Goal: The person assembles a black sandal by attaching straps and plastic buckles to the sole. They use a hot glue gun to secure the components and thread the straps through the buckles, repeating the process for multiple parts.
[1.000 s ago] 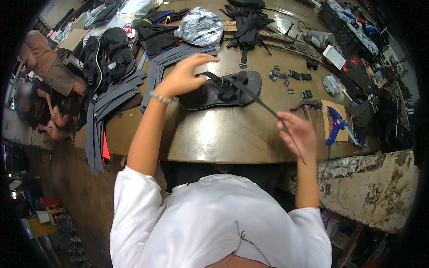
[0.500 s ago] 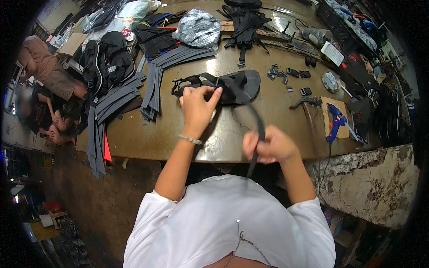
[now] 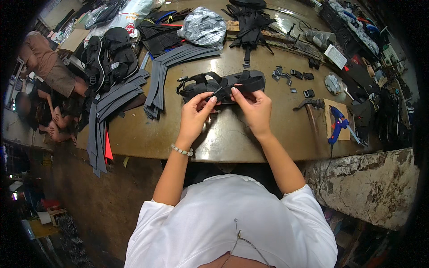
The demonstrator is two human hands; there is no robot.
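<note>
A black strapped sandal [image 3: 196,88] lies across the table in front of me, its buckle end to the left. My left hand [image 3: 196,112] is closed at the sandal's near edge, thumb and fingers pinching a small dark piece on a black strap. Just right of it, my right hand [image 3: 255,109] pinches the same black strap [image 3: 248,84], which bows up in a loop over the sole. Exactly what lies between the left fingertips is too small to tell.
Grey strips [image 3: 156,85] and a pair of black sandals [image 3: 119,56] lie to the left. Small buckles [image 3: 308,93], a hammer [image 3: 312,111] and a blue glue gun [image 3: 338,125] are on the right. Behind stand a plastic-wrapped roll [image 3: 203,27] and black straps [image 3: 248,29]. Another person [image 3: 49,62] sits far left.
My right hand has moved up and left from the table's front edge to the sandal. The strap it held stretched toward me now loops over the sole. My left hand stays at the sandal.
</note>
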